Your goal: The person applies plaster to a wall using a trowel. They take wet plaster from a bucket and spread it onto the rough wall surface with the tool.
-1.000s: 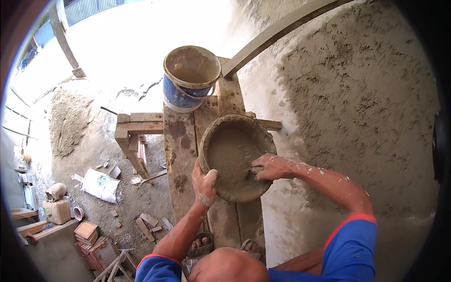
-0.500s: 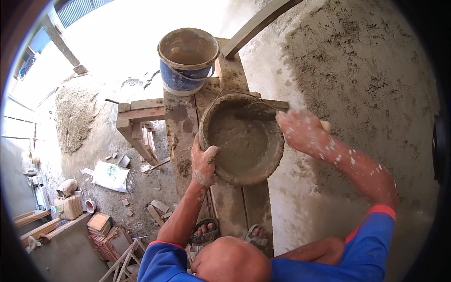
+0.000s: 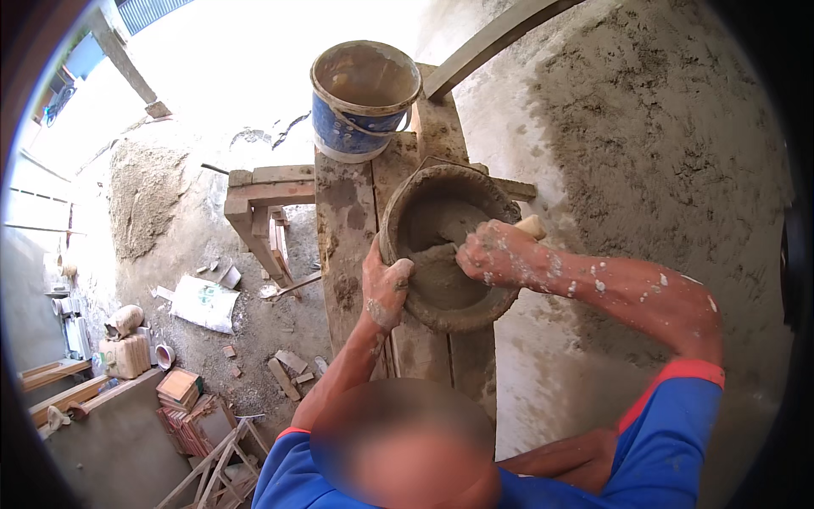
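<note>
A dark mortar-caked bucket (image 3: 451,322) with a wire handle stands on the planks, tilted a little, with wet grey mortar (image 3: 441,280) inside. My left hand (image 3: 387,287) is closed on its left rim, thumb on top. Over the bucket's right half, my mortar-spattered right hand (image 3: 502,254) is wrapped round a trowel, whose pale wooden handle end (image 3: 532,226) sticks out behind the fist. The trowel's blade is down in the mortar and mostly hidden.
A blue bucket (image 3: 343,131) with a crusted rim stands farther along the plank scaffold (image 3: 346,229). To the right rises a wall (image 3: 644,144) partly coated in rough mortar. Sand (image 3: 144,199), a white sack (image 3: 203,303) and stacked tiles (image 3: 195,420) lie on the left.
My right hand has moved left and inward from the bucket's right rim, bringing the trowel into the mortar. My left hand keeps its grip on the rim. The whole view has shifted slightly.
</note>
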The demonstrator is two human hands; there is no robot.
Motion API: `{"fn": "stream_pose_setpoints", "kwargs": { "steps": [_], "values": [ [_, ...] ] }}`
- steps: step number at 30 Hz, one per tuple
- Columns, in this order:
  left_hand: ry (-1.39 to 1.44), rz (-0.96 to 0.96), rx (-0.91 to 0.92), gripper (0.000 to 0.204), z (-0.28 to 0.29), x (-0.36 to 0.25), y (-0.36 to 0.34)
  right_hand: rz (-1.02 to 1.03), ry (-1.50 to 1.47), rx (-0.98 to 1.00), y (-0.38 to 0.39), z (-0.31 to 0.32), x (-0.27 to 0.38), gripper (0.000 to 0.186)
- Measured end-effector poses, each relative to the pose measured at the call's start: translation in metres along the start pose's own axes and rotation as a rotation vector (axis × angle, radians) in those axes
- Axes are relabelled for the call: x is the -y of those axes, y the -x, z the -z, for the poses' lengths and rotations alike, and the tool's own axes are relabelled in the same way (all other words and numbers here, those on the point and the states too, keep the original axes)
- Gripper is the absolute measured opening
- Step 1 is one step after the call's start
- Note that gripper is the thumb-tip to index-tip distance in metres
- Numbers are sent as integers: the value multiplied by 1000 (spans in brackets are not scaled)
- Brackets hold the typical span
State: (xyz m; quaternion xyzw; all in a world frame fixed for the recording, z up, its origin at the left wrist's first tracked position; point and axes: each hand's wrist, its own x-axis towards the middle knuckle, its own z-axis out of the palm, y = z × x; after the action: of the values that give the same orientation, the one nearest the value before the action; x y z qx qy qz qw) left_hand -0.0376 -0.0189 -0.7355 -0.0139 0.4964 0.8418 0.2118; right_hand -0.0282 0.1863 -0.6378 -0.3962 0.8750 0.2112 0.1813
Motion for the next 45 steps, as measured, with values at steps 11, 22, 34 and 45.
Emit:
{"fn": "stream_pose_setpoints", "kwargs": {
  "steps": [11, 22, 34, 45],
  "values": [
    [112, -16, -69, 52, -3, 8, -5, -514, -58, 157, 49, 84, -40, 12],
    [175, 109, -57, 57, -7, 1, 0, -1214, -775, -239, 190, -38, 0, 41],
    [257, 125, -86, 59, -9, 0, 0, -1033, -1221, -37, 188, -39, 98, 36],
    [350, 76, -74, 48, -7, 4, 6, -820, -1006, 335, 69, 80, 51, 39]
  ]
}}
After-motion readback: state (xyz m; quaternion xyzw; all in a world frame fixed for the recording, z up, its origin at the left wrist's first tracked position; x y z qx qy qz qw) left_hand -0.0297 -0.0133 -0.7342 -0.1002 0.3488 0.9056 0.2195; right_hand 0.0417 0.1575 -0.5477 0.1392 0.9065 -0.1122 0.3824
